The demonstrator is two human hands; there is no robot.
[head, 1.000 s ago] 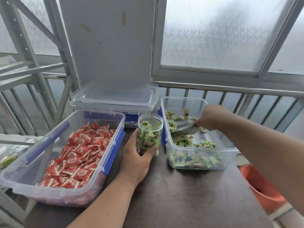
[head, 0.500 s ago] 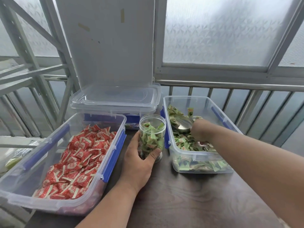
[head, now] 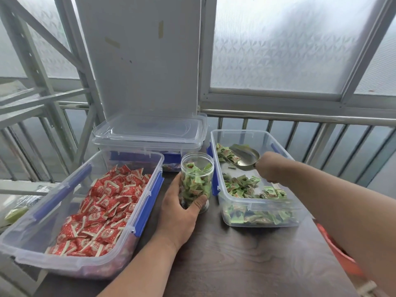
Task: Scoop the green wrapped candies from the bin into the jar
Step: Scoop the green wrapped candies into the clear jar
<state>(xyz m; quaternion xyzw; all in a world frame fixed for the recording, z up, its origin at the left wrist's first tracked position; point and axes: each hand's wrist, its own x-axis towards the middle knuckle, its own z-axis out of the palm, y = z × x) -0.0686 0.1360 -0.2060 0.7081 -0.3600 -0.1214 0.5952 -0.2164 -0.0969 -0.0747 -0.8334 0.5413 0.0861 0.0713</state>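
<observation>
- Frosted window panes and a metal railing stand behind a dark wooden worktop [head: 246, 260].
- The left hand [head: 182, 211] wraps its fingers round the clear jar [head: 197, 179], which stands upright on the worktop, largely filled with green candies.
- Just right of the jar, the bin [head: 255, 217] holds loose green wrapped candies [head: 242, 185].
- The right hand [head: 272, 168] grips the handle of a metal scoop [head: 246, 157] inside the bin, its bowl among the far candies.
- At left, a second bin [head: 32, 249] holds red candies [head: 102, 211].
</observation>
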